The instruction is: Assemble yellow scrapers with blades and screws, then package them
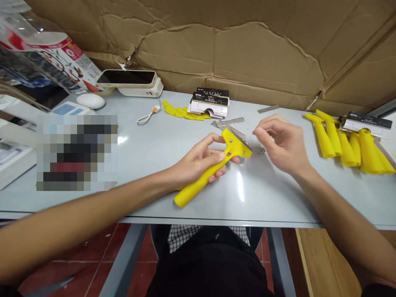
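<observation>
My left hand (201, 161) is wrapped round a yellow scraper (206, 175), whose handle slants down to the left. A metal blade (236, 134) lies along the upper edge of its head, where small screws show. To the right of the head, my right hand (283, 142) hovers with thumb and fingertips close together; whatever they hold, if anything, is too small to tell. A little pile of screws (262, 151) sits on the table between the scraper head and my right hand. Behind the head lie loose metal blades (230, 122), and another blade (268, 109) is farther right.
Yellow handles (324, 138) and a black-and-white box (366, 123) lie at the right. Flat yellow pieces (173, 109) and boxes (208, 103) stand at the back. A phone (126, 77), a cable (148, 115), a white mouse (90, 101) and bottles (66, 57) are at the left.
</observation>
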Demonstrator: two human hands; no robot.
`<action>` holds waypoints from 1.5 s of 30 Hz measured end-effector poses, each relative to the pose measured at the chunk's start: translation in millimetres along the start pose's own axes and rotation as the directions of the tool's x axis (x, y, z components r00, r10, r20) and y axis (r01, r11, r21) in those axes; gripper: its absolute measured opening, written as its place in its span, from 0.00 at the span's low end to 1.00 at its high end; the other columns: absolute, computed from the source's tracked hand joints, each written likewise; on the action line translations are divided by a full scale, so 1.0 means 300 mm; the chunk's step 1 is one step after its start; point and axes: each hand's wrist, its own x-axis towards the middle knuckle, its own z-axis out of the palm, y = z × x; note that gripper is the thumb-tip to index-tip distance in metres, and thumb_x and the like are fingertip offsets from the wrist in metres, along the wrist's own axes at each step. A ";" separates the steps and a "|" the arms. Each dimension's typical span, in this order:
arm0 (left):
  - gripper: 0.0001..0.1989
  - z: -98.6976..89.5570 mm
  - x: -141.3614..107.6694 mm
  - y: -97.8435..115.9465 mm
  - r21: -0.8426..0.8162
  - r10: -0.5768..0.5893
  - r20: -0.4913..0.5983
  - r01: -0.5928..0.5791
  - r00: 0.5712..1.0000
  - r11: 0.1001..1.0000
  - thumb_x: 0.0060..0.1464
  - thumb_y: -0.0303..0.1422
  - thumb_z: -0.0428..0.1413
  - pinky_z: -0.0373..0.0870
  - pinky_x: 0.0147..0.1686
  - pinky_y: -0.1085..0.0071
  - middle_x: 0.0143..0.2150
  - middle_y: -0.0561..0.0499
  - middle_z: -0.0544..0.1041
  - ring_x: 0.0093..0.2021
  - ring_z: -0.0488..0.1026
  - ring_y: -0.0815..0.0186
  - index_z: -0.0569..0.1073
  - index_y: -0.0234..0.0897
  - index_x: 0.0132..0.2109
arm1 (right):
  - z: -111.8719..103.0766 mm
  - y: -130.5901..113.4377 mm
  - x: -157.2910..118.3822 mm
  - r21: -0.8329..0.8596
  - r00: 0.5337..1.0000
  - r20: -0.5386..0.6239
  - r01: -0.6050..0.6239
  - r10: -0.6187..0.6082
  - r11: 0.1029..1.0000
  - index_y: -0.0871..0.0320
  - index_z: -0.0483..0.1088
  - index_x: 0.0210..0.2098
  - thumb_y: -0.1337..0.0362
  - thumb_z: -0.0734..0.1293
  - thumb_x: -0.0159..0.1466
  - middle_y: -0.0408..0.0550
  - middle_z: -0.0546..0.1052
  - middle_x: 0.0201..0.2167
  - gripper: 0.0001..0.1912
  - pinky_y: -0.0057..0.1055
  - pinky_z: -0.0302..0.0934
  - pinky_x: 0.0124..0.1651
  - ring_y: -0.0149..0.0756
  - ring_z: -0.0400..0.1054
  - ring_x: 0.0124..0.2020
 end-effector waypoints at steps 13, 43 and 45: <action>0.16 -0.032 0.012 0.025 -0.103 -0.022 -0.150 0.006 0.988 0.995 0.66 0.30 0.61 0.64 0.21 0.77 0.47 0.44 0.84 0.24 0.69 0.74 0.61 0.43 0.53 | -0.266 0.287 0.080 -0.596 0.815 0.437 -0.055 0.382 0.801 0.50 0.80 0.55 0.48 0.75 0.62 0.51 0.84 0.38 0.25 0.49 0.70 0.40 0.48 0.75 0.34; 0.17 -0.012 0.002 0.016 -0.046 -0.034 -0.142 0.028 0.989 0.999 0.68 0.33 0.60 0.65 0.22 0.78 0.49 0.44 0.84 0.25 0.71 0.74 0.58 0.45 0.53 | -0.101 0.026 0.017 -0.172 0.881 0.442 0.271 -0.172 0.947 0.55 0.79 0.53 0.69 0.66 0.71 0.51 0.79 0.43 0.14 0.37 0.67 0.40 0.40 0.73 0.39; 0.17 -0.009 0.002 0.017 -0.041 -0.032 -0.140 0.027 0.990 0.999 0.67 0.33 0.60 0.65 0.23 0.77 0.49 0.45 0.84 0.25 0.71 0.74 0.58 0.45 0.53 | -0.095 0.020 0.013 -0.159 0.887 0.422 0.274 -0.185 0.949 0.55 0.79 0.53 0.70 0.66 0.71 0.51 0.79 0.43 0.14 0.36 0.67 0.39 0.39 0.73 0.39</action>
